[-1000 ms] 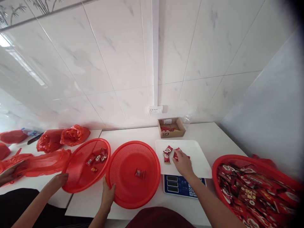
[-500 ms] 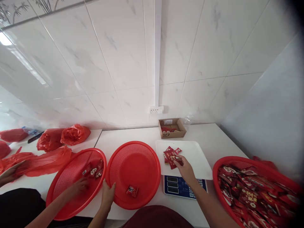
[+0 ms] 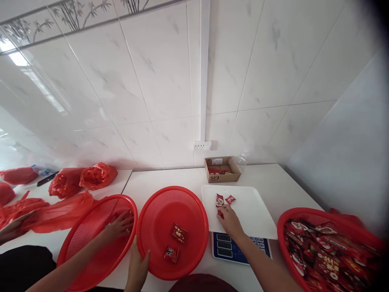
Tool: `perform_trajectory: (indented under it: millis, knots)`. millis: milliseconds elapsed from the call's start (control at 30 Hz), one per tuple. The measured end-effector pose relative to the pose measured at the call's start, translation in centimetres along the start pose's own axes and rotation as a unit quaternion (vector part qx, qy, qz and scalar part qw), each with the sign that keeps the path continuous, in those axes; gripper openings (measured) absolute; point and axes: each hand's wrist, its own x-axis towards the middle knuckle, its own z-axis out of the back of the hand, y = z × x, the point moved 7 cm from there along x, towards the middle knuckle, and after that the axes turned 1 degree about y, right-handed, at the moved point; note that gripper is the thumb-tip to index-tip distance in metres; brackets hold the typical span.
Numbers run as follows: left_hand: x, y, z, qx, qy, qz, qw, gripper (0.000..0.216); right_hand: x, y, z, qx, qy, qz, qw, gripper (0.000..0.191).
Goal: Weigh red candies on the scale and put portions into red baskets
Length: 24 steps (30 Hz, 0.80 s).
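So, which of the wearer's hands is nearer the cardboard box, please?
Right: the right hand is over the white tray, in front of the cardboard box; the left hand is farther off, leftward, at the middle basket.

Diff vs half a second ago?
The middle basket now holds two packets, not one: a gold-printed packet has joined the other packet. The right hand has let go of the red packet it held over the white tray; its fingertips are now at a small packet. A co-worker's hand has moved right and away in the left basket. Unchanged: left hand on the middle basket's rim, cardboard box in place.
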Motion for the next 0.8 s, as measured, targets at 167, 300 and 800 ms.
perform_trajectory:
  millis: [167,300,800]
  knots:
    - [-0.4,-1.1,0.3,0.037,-0.006,-0.014,0.999,0.074,0.2,-0.8,0.2,0.106,-0.035,-0.068,0.991,0.013]
    - [-0.9,-1.8,-0.1,0.062,0.009,-0.036,0.997,0.072,0.2,3.1,-0.4,0.199,0.005,0.010,0.980,0.025]
    - [-2.1,-3.2,-0.4,-0.007,-0.027,-0.075,0.997,0.054,1.6,0.7,-2.1,-0.191,0.081,-0.027,0.978,0.049]
